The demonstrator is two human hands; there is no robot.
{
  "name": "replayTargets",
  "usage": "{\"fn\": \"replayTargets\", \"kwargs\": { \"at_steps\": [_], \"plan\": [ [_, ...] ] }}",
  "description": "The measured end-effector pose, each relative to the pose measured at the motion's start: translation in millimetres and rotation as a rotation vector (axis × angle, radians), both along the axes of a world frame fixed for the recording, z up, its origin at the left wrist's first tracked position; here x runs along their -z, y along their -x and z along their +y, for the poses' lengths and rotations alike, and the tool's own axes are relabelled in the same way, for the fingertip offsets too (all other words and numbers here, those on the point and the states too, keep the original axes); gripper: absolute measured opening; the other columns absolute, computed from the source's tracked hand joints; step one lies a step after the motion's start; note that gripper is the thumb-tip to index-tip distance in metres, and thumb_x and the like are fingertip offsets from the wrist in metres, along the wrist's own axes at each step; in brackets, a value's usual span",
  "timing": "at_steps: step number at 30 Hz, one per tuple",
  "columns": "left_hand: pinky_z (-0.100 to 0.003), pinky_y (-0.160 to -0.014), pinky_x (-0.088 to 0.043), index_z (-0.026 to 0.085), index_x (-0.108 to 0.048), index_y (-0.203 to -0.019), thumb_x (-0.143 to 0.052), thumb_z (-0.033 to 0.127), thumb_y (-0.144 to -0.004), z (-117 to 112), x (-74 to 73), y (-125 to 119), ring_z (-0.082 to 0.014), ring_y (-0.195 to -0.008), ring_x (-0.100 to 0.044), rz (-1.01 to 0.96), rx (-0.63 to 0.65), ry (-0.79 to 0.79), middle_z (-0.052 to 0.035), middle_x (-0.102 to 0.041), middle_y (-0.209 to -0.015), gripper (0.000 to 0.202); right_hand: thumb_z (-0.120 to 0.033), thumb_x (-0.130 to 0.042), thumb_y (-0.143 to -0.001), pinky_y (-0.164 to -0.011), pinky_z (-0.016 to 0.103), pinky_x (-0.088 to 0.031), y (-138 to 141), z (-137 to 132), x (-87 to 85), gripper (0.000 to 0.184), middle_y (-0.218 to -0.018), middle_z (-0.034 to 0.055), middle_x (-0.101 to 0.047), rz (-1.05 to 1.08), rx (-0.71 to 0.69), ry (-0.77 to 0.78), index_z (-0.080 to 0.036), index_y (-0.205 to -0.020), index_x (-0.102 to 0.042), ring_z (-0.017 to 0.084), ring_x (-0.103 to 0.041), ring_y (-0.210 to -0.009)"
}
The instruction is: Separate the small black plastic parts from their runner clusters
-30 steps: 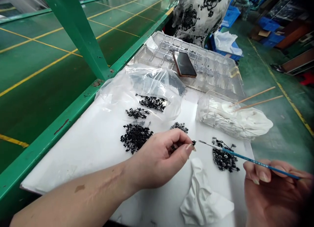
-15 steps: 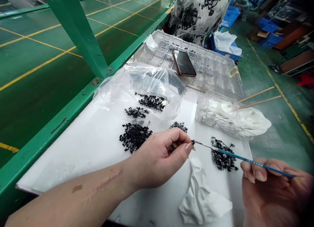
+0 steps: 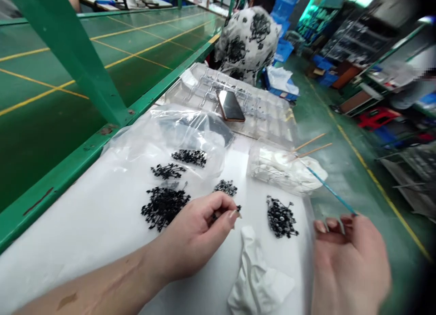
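Observation:
My left hand pinches a small black plastic part between thumb and forefinger over the white table sheet. My right hand grips a thin blue paintbrush, whose tip points up and away toward a clear container with white cloth in it. Heaps of small black parts lie around: one pile left of my left hand, a small pile above it, another pile between my hands. A crumpled white cloth lies below them.
A clear plastic bag with more black parts sits behind the piles. Farther back lie clear compartment trays with a phone on them. Two wooden sticks rest on the container. A person in a flowered top works beyond. A green frame rail borders the left.
The brush tip has left the part in my left hand and swung up and to the right toward the container. The camera has tilted up, showing more of the room.

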State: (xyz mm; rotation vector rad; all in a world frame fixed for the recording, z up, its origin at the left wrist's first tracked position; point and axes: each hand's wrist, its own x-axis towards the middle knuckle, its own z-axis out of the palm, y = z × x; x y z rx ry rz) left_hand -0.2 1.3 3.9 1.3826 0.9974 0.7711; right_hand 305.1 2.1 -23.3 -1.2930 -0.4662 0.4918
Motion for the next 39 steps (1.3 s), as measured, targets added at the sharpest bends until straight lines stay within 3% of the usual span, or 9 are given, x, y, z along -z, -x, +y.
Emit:
{"fn": "replayTargets", "kwargs": {
  "at_steps": [3,13,16,19,21,24,26,32,39],
  "plan": [
    [-0.028,-0.065,-0.04,0.021,-0.061,-0.094,-0.05,0.043,-0.108,0.2,1.3,0.1,-0.0152,-0.069,-0.048,0.02,0.001,0.025,0.0029,-0.054,-0.076,0.028,-0.028,-0.09,-0.066,-0.049,0.022,-0.048,-3.2,7.7,2.7,0.037,-0.082,-0.0039,-0.058,0.045,0.109,0.011,-0.021,-0.092,-0.064,0.011,-0.053,-0.066],
    [-0.026,-0.061,-0.037,0.02,-0.06,-0.095,-0.053,0.049,-0.108,2.2,9.3,4.1,-0.013,-0.066,-0.044,-0.07,-0.033,0.028,0.0032,-0.054,-0.078,0.032,-0.044,-0.087,-0.067,-0.044,0.021,-0.041,-14.8,18.6,21.1,0.042,-0.082,-0.0019,-0.058,-0.006,0.187,0.166,-0.019,-0.092,-0.065,0.011,-0.049,-0.063],
    [-0.026,-0.061,-0.037,0.02,-0.06,-0.095,-0.055,0.046,-0.108,4.4,8.9,5.8,-0.0121,-0.065,-0.044,-0.119,-0.084,0.028,0.0035,-0.054,-0.078,0.03,-0.045,-0.083,-0.073,-0.047,0.022,-0.042,-14.0,11.6,11.0,0.042,-0.095,0.0005,-0.061,-0.055,0.231,0.154,-0.021,-0.101,-0.065,0.012,-0.053,-0.069],
    [-0.025,-0.059,-0.035,0.019,-0.061,-0.097,-0.057,0.044,-0.107,6.9,9.7,7.4,-0.0109,-0.063,-0.041,-0.193,-0.135,0.043,0.0039,-0.053,-0.077,0.027,-0.037,-0.081,-0.08,-0.056,0.024,-0.045,4.3,-5.8,-12.4,0.035,-0.101,0.001,-0.063,-0.25,0.318,0.079,-0.024,-0.11,-0.067,0.012,-0.054,-0.073],
    [-0.025,-0.058,-0.034,0.019,-0.061,-0.097,-0.058,0.043,-0.107,8.3,10.5,8.1,-0.0106,-0.062,-0.04,-0.231,-0.152,0.047,0.0044,-0.052,-0.076,0.026,-0.038,-0.08,-0.087,-0.066,0.03,-0.05,28.5,-16.4,-25.6,0.03,-0.103,0.0037,-0.069,-0.495,0.197,0.081,-0.025,-0.113,-0.07,0.014,-0.06,-0.077],
    [-0.025,-0.058,-0.034,0.019,-0.06,-0.097,-0.057,0.044,-0.107,9.1,10.5,8.3,-0.0107,-0.062,-0.039,-0.241,-0.156,0.038,0.0051,-0.05,-0.074,0.026,-0.041,-0.073,-0.093,-0.07,0.034,-0.051,73.2,-18.0,-25.0,0.02,-0.094,0.0041,-0.074,-0.836,-0.414,0.278,-0.024,-0.103,-0.073,0.019,-0.066,-0.078],
    [-0.025,-0.06,-0.035,0.019,-0.061,-0.097,-0.058,0.043,-0.107,8.9,9.7,8.1,-0.0109,-0.063,-0.041,-0.231,-0.157,0.028,0.0046,-0.052,-0.075,0.025,-0.037,-0.067,-0.095,-0.071,0.036,-0.05,97.8,-9.0,-10.5,0.016,-0.09,0.0039,-0.073,-1.023,-0.677,0.359,-0.023,-0.092,-0.073,0.019,-0.064,-0.074],
    [-0.027,-0.072,-0.044,0.019,-0.064,-0.099,-0.057,0.037,-0.107,5.8,9.1,5.2,-0.0139,-0.076,-0.053,-0.151,-0.116,-0.028,0.0018,-0.061,-0.085,0.021,-0.032,-0.06,-0.098,-0.078,0.037,-0.049,113.7,11.1,29.1,0.016,-0.094,0.005,-0.071,-1.176,-0.743,0.423,-0.022,-0.093,-0.072,0.022,-0.067,-0.085],
    [-0.027,-0.073,-0.045,0.019,-0.065,-0.098,-0.054,0.03,-0.107,1.4,6.6,0.4,-0.0136,-0.077,-0.055,-0.066,-0.034,-0.078,0.0025,-0.061,-0.084,0.018,-0.022,-0.058,-0.092,-0.074,0.034,-0.049,111.8,4.9,20.2,0.012,-0.088,0.0032,-0.067,-1.181,-0.738,0.338,-0.022,-0.086,-0.068,0.019,-0.064,-0.079]
  ]
}}
